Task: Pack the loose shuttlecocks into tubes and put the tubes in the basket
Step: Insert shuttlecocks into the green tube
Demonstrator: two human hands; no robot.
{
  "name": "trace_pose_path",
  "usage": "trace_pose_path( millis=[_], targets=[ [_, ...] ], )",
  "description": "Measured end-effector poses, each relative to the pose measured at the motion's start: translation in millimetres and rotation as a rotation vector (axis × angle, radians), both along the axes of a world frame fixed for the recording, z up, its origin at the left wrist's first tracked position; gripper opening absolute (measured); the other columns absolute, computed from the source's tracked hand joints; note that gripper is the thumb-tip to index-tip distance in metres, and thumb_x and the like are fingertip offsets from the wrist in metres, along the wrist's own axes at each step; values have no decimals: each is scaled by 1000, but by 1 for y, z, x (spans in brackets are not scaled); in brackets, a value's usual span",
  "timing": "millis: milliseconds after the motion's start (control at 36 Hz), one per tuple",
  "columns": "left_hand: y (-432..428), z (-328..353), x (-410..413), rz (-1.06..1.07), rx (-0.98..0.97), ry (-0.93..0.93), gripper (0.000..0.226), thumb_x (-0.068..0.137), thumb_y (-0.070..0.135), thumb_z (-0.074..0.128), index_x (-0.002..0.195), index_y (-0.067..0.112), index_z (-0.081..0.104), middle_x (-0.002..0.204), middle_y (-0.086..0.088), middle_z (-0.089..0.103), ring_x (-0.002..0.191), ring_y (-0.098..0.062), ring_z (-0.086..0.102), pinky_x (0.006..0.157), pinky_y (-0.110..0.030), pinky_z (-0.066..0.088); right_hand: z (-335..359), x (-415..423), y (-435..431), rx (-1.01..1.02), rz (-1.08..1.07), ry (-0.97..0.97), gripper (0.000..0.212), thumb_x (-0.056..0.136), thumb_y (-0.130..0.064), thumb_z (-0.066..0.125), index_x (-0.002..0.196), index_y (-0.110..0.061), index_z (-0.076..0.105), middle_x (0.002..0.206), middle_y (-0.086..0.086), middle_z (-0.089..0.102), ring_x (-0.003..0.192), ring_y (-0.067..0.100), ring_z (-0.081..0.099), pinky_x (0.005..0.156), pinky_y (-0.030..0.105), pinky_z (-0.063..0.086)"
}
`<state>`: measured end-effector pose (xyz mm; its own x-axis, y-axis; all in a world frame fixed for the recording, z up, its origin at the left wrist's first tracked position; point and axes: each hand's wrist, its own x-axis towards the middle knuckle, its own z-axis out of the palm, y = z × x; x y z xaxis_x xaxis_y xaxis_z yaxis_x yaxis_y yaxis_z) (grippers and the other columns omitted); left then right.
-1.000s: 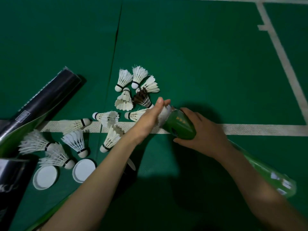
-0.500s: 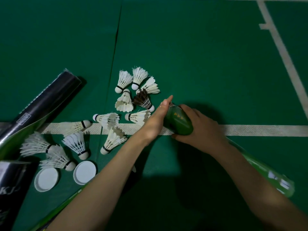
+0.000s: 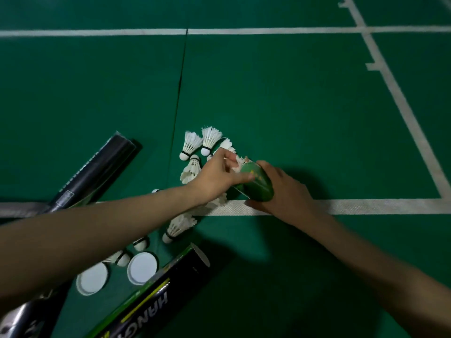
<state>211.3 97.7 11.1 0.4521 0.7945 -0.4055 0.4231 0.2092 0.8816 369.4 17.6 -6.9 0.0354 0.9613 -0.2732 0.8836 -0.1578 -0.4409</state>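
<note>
My right hand [image 3: 289,195] grips a green tube [image 3: 257,187] near its open end, just above a white court line. My left hand [image 3: 217,178] is at the tube's mouth, fingers curled on the white feathers of a shuttlecock [image 3: 240,164] that sticks out of it, thumb along the tube. Several loose white shuttlecocks lie on the floor around my left hand, such as one [image 3: 190,145] beyond it and another [image 3: 179,226] under my forearm. Some are hidden by the arm.
A black tube [image 3: 95,173] lies at the left and a black-and-green tube [image 3: 156,293] at the bottom centre. A further dark tube [image 3: 22,318] sits in the bottom-left corner. Two white lids [image 3: 142,268] [image 3: 92,279] lie on the green court floor [image 3: 292,106]. No basket is in view.
My left hand went from pressing flat on the tube's mouth to curled fingers on feathers that now stick out. The view shifted, bringing a far court line and a nearer tube into sight.
</note>
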Motion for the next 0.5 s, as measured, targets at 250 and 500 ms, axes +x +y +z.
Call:
trace_pose_path(
  millis=[250,500],
  targets=[
    [-5,-1,-32,36,51,-64,54,70,7,81,105,16,40,80,-1,50,65,-13,46,59,-24,41,8,-25,7,-4,21,18,96,70,-59,71,145,-32,17,142,-2,39,121,23,49,92,39,48],
    [-12,-33,-56,161,77,-179,68,66,9,83,121,15,42,81,-4,57,74,-18,56,75,-41,48,-11,-41,11,9,34,-44,96,71,-58,71,147,-31,18,142,-1,40,120,25,49,89,36,44]
  ],
)
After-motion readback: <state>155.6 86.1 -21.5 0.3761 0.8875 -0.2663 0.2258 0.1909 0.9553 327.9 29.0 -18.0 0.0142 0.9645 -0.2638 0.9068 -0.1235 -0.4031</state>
